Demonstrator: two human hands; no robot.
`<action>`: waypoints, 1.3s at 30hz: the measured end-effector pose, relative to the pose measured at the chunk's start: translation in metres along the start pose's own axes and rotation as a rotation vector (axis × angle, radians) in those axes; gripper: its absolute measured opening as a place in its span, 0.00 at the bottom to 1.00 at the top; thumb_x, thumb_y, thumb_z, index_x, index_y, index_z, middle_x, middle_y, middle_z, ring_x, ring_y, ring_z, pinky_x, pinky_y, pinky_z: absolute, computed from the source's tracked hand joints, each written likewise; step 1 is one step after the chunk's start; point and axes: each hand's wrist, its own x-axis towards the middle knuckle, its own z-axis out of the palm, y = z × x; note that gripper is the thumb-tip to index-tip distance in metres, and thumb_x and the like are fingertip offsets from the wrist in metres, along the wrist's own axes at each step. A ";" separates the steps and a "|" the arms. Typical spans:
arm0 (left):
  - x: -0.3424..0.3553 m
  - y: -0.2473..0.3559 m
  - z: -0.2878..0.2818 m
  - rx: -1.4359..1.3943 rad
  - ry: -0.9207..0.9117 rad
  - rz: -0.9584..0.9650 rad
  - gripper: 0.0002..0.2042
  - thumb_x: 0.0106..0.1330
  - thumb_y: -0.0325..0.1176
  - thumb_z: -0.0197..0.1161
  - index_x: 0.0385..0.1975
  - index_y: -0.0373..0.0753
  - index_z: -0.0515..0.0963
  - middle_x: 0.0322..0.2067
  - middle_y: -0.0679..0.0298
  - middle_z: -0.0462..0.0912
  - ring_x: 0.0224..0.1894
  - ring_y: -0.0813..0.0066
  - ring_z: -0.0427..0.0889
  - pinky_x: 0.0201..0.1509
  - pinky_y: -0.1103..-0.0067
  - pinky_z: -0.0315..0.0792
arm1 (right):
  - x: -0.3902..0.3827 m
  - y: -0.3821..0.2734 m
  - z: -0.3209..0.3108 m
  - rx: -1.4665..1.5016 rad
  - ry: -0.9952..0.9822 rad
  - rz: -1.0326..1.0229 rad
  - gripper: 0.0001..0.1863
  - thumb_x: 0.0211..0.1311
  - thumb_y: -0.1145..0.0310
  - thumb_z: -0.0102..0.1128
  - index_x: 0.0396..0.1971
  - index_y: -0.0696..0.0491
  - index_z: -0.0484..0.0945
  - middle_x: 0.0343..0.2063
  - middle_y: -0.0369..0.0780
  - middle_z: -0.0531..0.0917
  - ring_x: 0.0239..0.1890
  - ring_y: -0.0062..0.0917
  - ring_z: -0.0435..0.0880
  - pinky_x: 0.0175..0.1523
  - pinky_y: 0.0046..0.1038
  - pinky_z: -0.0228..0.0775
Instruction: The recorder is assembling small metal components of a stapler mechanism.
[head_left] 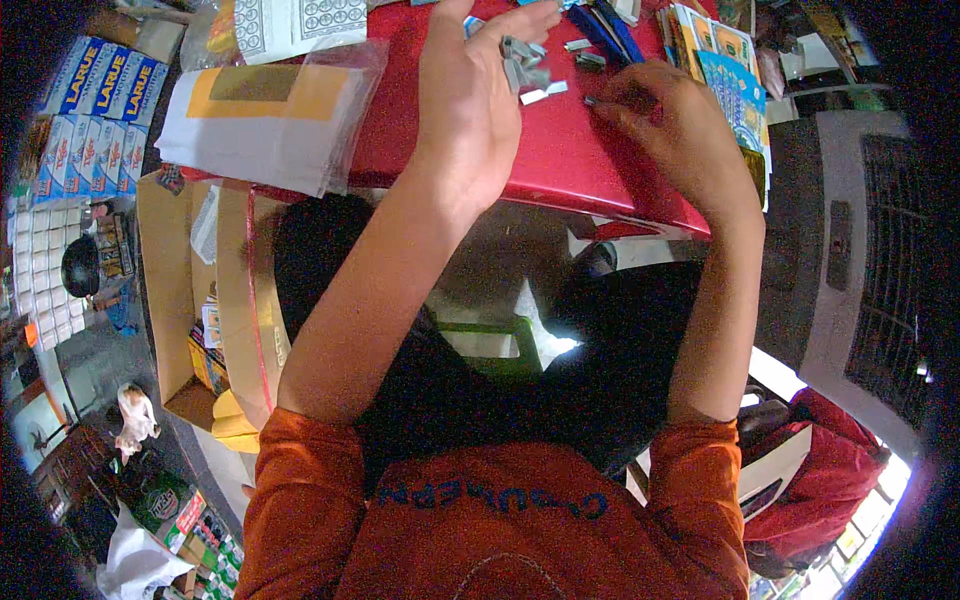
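Note:
My left hand (465, 120) is on edge above the red tabletop (400, 130). Its palm faces right, and its fingers are stretched out, partly cut off by the top edge. Beside that palm are several small silver-grey pieces (525, 68), looking like short metal strips, slightly blurred. I cannot tell whether some lie in the hand. Across from them, my right hand (660, 115) has thumb and forefinger pinched low over the table. A small grey piece (590, 100) shows at its fingertips. Two more grey pieces (588, 55) lie just beyond it.
Dark blue long objects (608, 30) lie at the far edge. Colourful printed packets (735, 90) are stacked at right. Clear plastic sleeves with white and orange paper (265, 120) lie at left. Below is an open cardboard box (180, 300); a grey-framed fan or grille (840, 250) stands at right.

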 end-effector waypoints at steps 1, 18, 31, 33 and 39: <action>0.001 -0.002 -0.003 0.118 -0.139 0.094 0.42 0.79 0.65 0.38 0.70 0.25 0.64 0.68 0.48 0.70 0.73 0.59 0.63 0.81 0.66 0.45 | 0.000 0.000 -0.001 -0.003 0.013 0.014 0.11 0.66 0.67 0.68 0.42 0.59 0.85 0.39 0.46 0.88 0.43 0.37 0.88 0.51 0.34 0.77; -0.020 0.046 0.028 1.347 -0.078 0.164 0.11 0.76 0.31 0.56 0.49 0.31 0.81 0.43 0.56 0.84 0.49 0.67 0.82 0.55 0.73 0.73 | -0.011 -0.003 0.004 0.089 0.123 -0.125 0.10 0.66 0.69 0.67 0.42 0.58 0.86 0.40 0.44 0.89 0.43 0.35 0.89 0.52 0.32 0.78; -0.017 0.037 0.000 1.647 -0.342 0.548 0.09 0.66 0.31 0.68 0.41 0.34 0.84 0.39 0.54 0.86 0.44 0.57 0.84 0.50 0.66 0.75 | -0.015 0.002 -0.007 0.266 0.006 -0.074 0.13 0.64 0.71 0.69 0.48 0.57 0.85 0.44 0.41 0.87 0.47 0.28 0.86 0.55 0.28 0.76; -0.014 0.034 -0.004 1.757 -0.430 0.652 0.10 0.66 0.34 0.69 0.41 0.36 0.85 0.39 0.54 0.86 0.47 0.56 0.84 0.53 0.64 0.74 | -0.015 0.002 -0.004 0.234 -0.020 -0.146 0.13 0.63 0.71 0.70 0.46 0.56 0.85 0.42 0.41 0.86 0.46 0.28 0.86 0.54 0.29 0.76; -0.010 0.021 -0.008 1.718 -0.464 0.622 0.08 0.65 0.34 0.69 0.39 0.38 0.87 0.38 0.53 0.86 0.44 0.52 0.85 0.52 0.64 0.75 | -0.016 0.005 -0.006 0.154 -0.090 -0.105 0.10 0.66 0.71 0.67 0.43 0.58 0.86 0.39 0.42 0.86 0.44 0.28 0.87 0.51 0.30 0.76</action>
